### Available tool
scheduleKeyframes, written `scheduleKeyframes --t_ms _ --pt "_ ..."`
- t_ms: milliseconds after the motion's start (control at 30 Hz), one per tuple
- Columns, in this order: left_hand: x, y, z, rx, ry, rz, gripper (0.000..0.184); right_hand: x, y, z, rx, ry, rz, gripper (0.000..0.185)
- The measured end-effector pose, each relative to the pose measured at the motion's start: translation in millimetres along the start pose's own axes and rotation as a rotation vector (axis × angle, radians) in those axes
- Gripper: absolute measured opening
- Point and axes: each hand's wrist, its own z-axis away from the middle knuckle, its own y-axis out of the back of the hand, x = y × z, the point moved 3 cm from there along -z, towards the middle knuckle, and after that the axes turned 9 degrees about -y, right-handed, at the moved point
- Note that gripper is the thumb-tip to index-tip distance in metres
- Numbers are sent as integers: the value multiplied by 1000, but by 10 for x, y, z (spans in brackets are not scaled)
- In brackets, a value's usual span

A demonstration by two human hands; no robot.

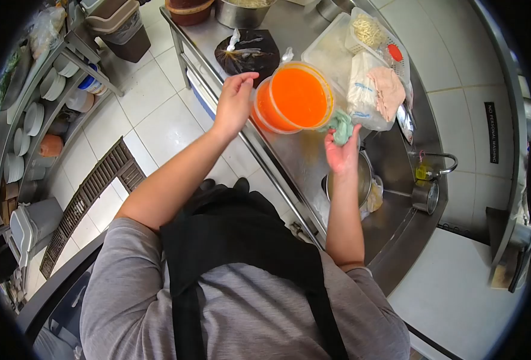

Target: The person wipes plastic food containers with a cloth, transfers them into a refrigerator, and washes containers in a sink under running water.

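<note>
A clear plastic tub (302,99) of bright orange liquid stands at the near edge of the steel counter. My left hand (235,107) is beside its left side, fingers curled and drawn together; whether they grip anything is hidden. My right hand (342,155), to the right of the tub, has its fingers closed on a crumpled green cloth (342,127). The cloth is close to the tub's lower right side. Just beyond my right hand lies a clear plastic bag (361,90) with a pinkish piece (386,89) on top.
A knotted black bag (247,53) and a metal pot (241,15) stand farther along the counter. A white basket (404,57) holds pale shreds. The sink has a faucet (448,161) and a metal pot (367,180). Shelves of white bowls (34,119) line the left, past a floor drain grate (91,201).
</note>
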Motion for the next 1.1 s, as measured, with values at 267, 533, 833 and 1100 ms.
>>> scheduleKeyframes --t_ms 267,533,833,1100 --pt "598 -362 -677 -418 -221 -395 37 -676 -1051 -567 254 144 1620 25" --pt "526 -676 -827 -546 5 -384 39 -388 -1857 -1204 -168 116 2093 18" --pt "392 -704 -817 -427 -117 -373 43 -360 -1830 -1184 -322 60 2116 12" --pt "399 -703 -812 -336 -111 -340 56 -333 -2006 -1142 -220 16 2301 11"
